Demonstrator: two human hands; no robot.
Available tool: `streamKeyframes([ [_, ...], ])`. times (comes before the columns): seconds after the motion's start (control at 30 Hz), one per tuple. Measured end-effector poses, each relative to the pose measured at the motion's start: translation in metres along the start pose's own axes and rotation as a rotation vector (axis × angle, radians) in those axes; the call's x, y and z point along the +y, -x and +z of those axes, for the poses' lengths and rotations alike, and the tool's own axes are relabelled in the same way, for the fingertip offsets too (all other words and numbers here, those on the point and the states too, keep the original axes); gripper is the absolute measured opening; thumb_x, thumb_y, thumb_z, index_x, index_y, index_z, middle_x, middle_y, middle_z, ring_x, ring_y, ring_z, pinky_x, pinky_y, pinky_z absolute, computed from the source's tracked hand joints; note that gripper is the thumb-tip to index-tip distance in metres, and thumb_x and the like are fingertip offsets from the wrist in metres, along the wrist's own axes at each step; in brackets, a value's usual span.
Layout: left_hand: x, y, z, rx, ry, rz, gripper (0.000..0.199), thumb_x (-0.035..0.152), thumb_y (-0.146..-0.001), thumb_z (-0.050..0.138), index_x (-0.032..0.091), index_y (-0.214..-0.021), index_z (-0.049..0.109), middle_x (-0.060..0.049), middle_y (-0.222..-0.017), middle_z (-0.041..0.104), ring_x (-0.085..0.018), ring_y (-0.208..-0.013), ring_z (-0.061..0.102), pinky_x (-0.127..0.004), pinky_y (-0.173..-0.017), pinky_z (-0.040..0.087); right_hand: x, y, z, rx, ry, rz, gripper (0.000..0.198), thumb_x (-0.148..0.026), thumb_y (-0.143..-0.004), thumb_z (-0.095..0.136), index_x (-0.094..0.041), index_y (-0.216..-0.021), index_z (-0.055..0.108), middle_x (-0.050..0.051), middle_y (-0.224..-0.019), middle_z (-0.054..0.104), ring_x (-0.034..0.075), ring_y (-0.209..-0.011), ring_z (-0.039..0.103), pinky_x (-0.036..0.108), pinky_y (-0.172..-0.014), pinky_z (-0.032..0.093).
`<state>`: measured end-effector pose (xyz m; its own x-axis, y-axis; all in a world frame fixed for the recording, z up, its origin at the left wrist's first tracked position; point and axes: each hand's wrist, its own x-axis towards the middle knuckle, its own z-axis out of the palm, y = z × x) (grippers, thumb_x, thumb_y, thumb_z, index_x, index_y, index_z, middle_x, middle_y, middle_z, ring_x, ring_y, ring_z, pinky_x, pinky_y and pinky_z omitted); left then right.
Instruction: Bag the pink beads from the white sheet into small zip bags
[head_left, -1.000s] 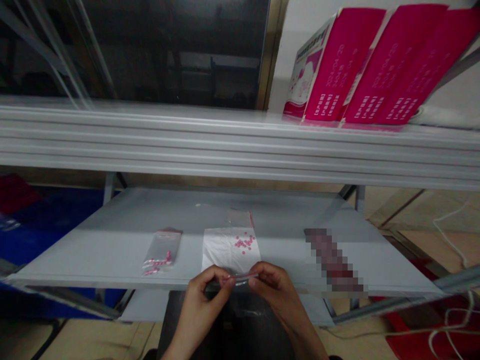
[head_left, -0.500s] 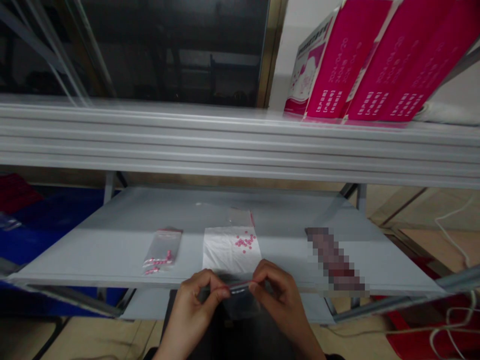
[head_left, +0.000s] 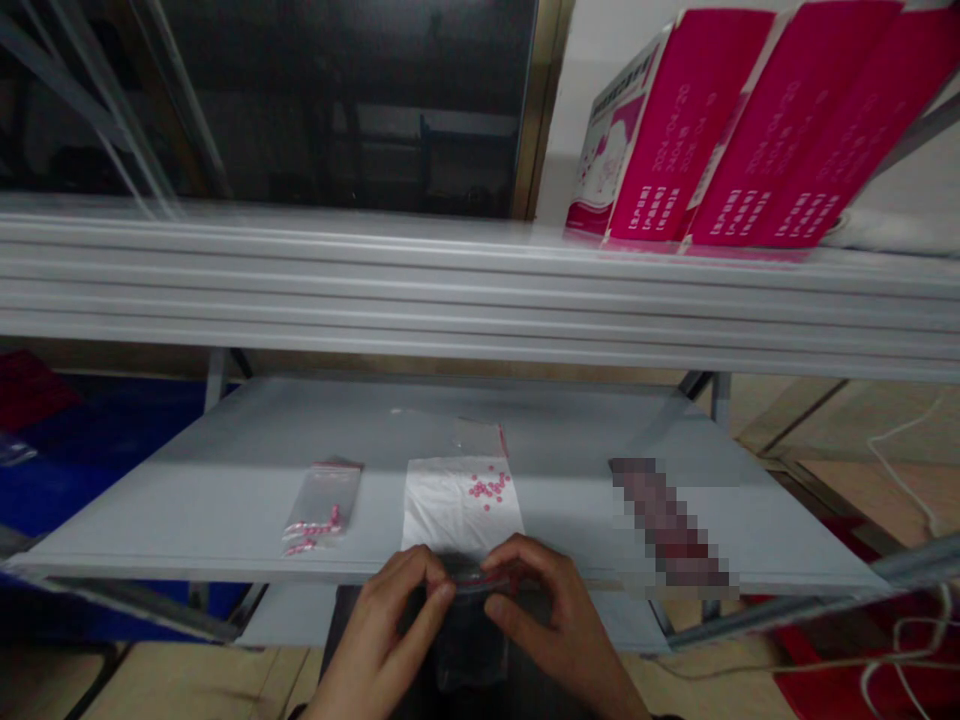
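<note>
A small clear zip bag [head_left: 471, 645] hangs at the front edge of the table, its zip strip uppermost; I see nothing inside it. My left hand [head_left: 394, 625] pinches the strip's left end between thumb and forefinger. At the other end, my right hand [head_left: 551, 620] has the bag's corner within its fingers, with thumb and forefinger tips parted. Just beyond lies a white sheet [head_left: 442, 500] with several small pink tablets [head_left: 489, 488] scattered on its right half. Behind the sheet rests another clear bag [head_left: 480, 436] with a red strip.
On the grey table [head_left: 570, 420], a zip bag of pink tablets [head_left: 322, 510] lies to the left. A blurred-out dark reddish object [head_left: 667, 525] lies to the right. Above the table's back runs a ribbed metal shelf [head_left: 375, 290] bearing several pink boxes [head_left: 690, 130].
My right thumb and forefinger have parted at the zip strip. The bag has dropped slightly and hangs lower, and both hands have shifted slightly.
</note>
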<state>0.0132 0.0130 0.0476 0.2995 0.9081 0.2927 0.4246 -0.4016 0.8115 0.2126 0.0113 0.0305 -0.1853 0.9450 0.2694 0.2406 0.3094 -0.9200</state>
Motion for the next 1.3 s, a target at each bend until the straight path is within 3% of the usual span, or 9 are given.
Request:
streamKeyframes([
  [0.07, -0.001, 0.001, 0.002, -0.021, -0.033, 0.060, 0.020, 0.030, -0.095, 0.050, 0.020, -0.078, 0.057, 0.000, -0.075, 0.063, -0.016, -0.072, 0.061, -0.023, -0.067, 0.046, 0.000, 0.000, 0.000, -0.029, -0.032, 0.009, 0.022, -0.024, -0.077, 0.066, -0.019, -0.098, 0.066, 0.004, -0.088, 0.067, 0.019, -0.081, 0.062, 0.031, -0.075, 0.047],
  [0.23, -0.001, -0.001, 0.004, -0.054, -0.110, 0.193, 0.016, 0.024, -0.093, 0.053, 0.019, -0.079, 0.058, -0.001, -0.075, 0.064, -0.016, -0.072, 0.061, -0.025, -0.066, 0.046, -0.006, -0.003, 0.001, -0.104, 0.013, 0.012, 0.009, -0.012, -0.070, 0.060, -0.019, -0.077, 0.064, 0.000, -0.071, 0.062, 0.015, -0.069, 0.058, 0.025, -0.064, 0.044],
  [0.47, 0.003, -0.003, 0.005, -0.114, -0.158, 0.250, 0.015, 0.021, -0.094, 0.053, 0.019, -0.079, 0.058, 0.000, -0.075, 0.065, -0.017, -0.074, 0.061, -0.027, -0.070, 0.046, -0.005, -0.005, 0.003, -0.136, 0.054, 0.027, 0.008, -0.010, -0.068, 0.060, -0.017, -0.070, 0.063, -0.001, -0.066, 0.059, 0.014, -0.065, 0.056, 0.024, -0.061, 0.041],
  [0.77, 0.002, -0.003, 0.005, -0.085, -0.145, 0.175, 0.013, 0.022, -0.091, 0.054, 0.020, -0.079, 0.059, -0.002, -0.075, 0.064, -0.018, -0.074, 0.061, -0.028, -0.068, 0.046, -0.009, -0.005, 0.006, -0.090, 0.087, -0.002, 0.014, -0.003, -0.068, 0.061, -0.017, -0.065, 0.063, -0.001, -0.065, 0.060, 0.014, -0.065, 0.058, 0.023, -0.062, 0.042],
  [0.93, -0.001, -0.004, 0.004, -0.013, -0.135, 0.169, 0.015, 0.020, -0.092, 0.052, 0.019, -0.078, 0.059, -0.002, -0.074, 0.064, -0.017, -0.072, 0.061, -0.027, -0.067, 0.047, -0.007, -0.006, 0.004, -0.062, 0.063, 0.036, 0.009, -0.008, -0.071, 0.065, -0.017, -0.074, 0.068, 0.001, -0.070, 0.064, 0.016, -0.069, 0.062, 0.025, -0.065, 0.046],
  [1.13, 0.001, -0.006, 0.001, 0.075, -0.127, 0.153, 0.017, 0.025, -0.092, 0.054, 0.020, -0.077, 0.060, -0.001, -0.072, 0.065, -0.018, -0.071, 0.062, -0.027, -0.068, 0.046, -0.010, -0.009, 0.002, 0.011, 0.049, 0.052, 0.010, -0.013, -0.075, 0.063, -0.016, -0.066, 0.065, 0.001, -0.065, 0.063, 0.016, -0.065, 0.060, 0.025, -0.061, 0.044],
  [1.3, 0.005, -0.007, -0.004, 0.086, -0.101, 0.065, 0.023, 0.031, -0.093, 0.053, 0.021, -0.074, 0.060, -0.001, -0.071, 0.064, -0.019, -0.071, 0.062, -0.028, -0.068, 0.046, -0.010, -0.011, 0.001, 0.053, 0.013, 0.075, 0.007, -0.017, -0.075, 0.068, -0.017, -0.068, 0.070, 0.002, -0.066, 0.068, 0.016, -0.064, 0.061, 0.025, -0.062, 0.045],
])
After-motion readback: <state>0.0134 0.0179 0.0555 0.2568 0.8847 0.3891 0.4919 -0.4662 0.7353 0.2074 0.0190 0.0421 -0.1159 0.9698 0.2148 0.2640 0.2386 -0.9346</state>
